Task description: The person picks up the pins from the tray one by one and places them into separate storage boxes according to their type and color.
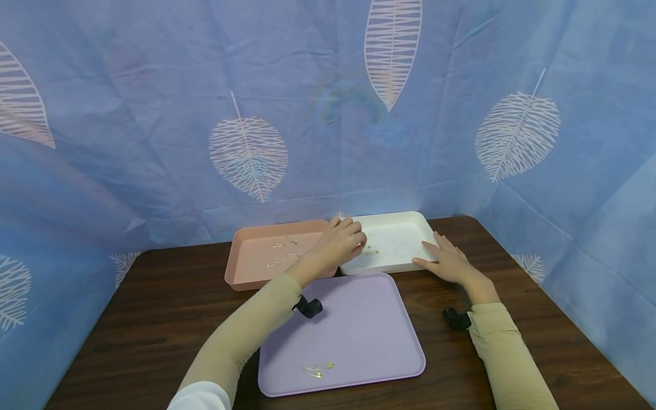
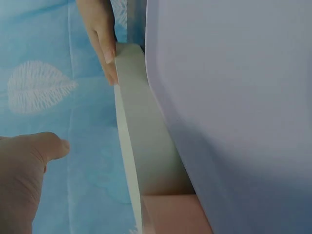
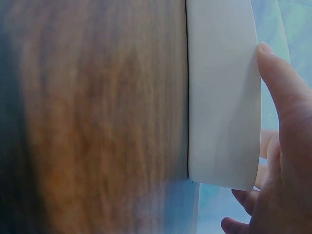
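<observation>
My left hand hovers above the left part of a white tray, near its border with a pink tray. Its fingers are bent; whether anything lies between them is hidden, and the left wrist view shows mainly the thumb. Below that hand, a few gold safety pins lie in the white tray. Silver-looking safety pins are scattered in the pink tray. My right hand touches the white tray's right front corner, fingers spread, its thumb on the rim in the right wrist view.
A lavender tray lies in front of the other two, with gold safety pins near its front edge. All stand on a dark wooden table. A blue leaf-patterned cloth hangs behind and at the sides.
</observation>
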Demonstrator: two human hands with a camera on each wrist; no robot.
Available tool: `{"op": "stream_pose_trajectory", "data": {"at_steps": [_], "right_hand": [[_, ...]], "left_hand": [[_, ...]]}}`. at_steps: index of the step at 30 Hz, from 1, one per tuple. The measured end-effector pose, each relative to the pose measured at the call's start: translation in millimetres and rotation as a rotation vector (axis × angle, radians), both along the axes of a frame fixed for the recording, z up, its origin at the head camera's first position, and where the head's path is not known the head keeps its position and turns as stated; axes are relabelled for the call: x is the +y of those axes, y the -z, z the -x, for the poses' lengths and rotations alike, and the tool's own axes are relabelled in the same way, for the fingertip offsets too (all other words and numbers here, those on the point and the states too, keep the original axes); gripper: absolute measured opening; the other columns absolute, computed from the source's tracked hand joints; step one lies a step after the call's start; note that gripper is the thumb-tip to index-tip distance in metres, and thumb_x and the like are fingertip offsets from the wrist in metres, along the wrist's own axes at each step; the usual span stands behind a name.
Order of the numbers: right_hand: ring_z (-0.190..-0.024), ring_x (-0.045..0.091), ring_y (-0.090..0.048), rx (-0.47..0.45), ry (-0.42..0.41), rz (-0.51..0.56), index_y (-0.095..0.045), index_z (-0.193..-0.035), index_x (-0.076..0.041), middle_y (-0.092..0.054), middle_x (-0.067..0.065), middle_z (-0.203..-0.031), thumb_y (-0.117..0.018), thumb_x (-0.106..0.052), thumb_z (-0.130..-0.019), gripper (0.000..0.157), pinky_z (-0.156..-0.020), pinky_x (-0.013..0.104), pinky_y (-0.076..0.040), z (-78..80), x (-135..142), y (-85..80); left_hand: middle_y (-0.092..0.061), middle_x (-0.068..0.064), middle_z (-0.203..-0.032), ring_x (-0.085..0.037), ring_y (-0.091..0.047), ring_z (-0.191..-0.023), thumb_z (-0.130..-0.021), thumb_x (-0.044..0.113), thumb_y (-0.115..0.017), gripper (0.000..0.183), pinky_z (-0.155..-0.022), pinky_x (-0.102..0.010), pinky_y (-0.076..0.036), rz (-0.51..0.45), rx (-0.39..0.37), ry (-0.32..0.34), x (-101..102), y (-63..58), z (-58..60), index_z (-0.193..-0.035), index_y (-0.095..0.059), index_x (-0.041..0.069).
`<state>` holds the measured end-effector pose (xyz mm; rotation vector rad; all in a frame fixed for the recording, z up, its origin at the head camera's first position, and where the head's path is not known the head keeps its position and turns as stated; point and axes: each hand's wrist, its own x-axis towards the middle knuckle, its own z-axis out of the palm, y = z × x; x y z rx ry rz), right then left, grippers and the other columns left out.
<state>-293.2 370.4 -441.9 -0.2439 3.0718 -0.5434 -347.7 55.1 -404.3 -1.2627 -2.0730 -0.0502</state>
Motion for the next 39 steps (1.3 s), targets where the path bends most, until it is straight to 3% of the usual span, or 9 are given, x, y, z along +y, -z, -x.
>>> {"op": "stream_pose_trajectory", "data": {"at_steps": [9, 21, 29, 39], "right_hand": [[-0.145, 0.053, -0.006, -0.013, -0.001, 0.022, -0.033, -0.15, 0.0, -0.006, 0.033, -0.159, -0.052, -0.058, -0.094, 0.083, -0.109, 0.074, -0.009, -0.7, 0.1, 0.2], [-0.145, 0.054, -0.005, -0.022, 0.001, 0.022, -0.032, -0.15, 0.0, -0.005, 0.033, -0.159, -0.051, -0.058, -0.094, 0.084, -0.109, 0.075, -0.008, 0.3, 0.2, 1.4], [-0.145, 0.054, -0.006, -0.016, 0.001, 0.028, -0.033, -0.15, 0.0, -0.005, 0.032, -0.159, -0.052, -0.058, -0.093, 0.083, -0.109, 0.075, -0.009, -0.7, 0.0, 0.4], [-0.146, 0.053, -0.005, -0.028, 0.005, 0.026, -0.033, -0.15, -0.001, -0.005, 0.032, -0.159, -0.051, -0.058, -0.093, 0.083, -0.109, 0.075, -0.008, -1.5, 0.2, -0.6]], "left_hand": [[-0.058, 0.007, -0.086, -0.014, -0.043, -0.077, -0.088, 0.024, -0.071, 0.003, -0.075, -0.033, -0.031, 0.001, 0.055, 0.022, -31.6, 0.6, -22.6, -0.086, -0.068, 0.024], [-0.056, 0.007, -0.084, -0.014, -0.047, -0.078, -0.085, 0.021, -0.073, 0.007, -0.071, -0.031, -0.031, -0.076, 0.015, 0.038, -70.2, 5.8, -46.6, -0.081, -0.067, 0.023], [-0.057, 0.009, -0.081, -0.013, -0.051, -0.08, -0.08, 0.024, -0.078, 0.008, -0.071, -0.031, -0.032, -0.121, -0.023, 0.044, -87.1, 11.4, -69.6, -0.08, -0.07, 0.024], [-0.054, 0.009, -0.081, -0.012, -0.047, -0.077, -0.077, 0.023, -0.079, 0.014, -0.072, -0.031, -0.031, -0.109, -0.079, 0.015, -113.4, 23.6, -99.7, -0.08, -0.066, 0.025]]}}
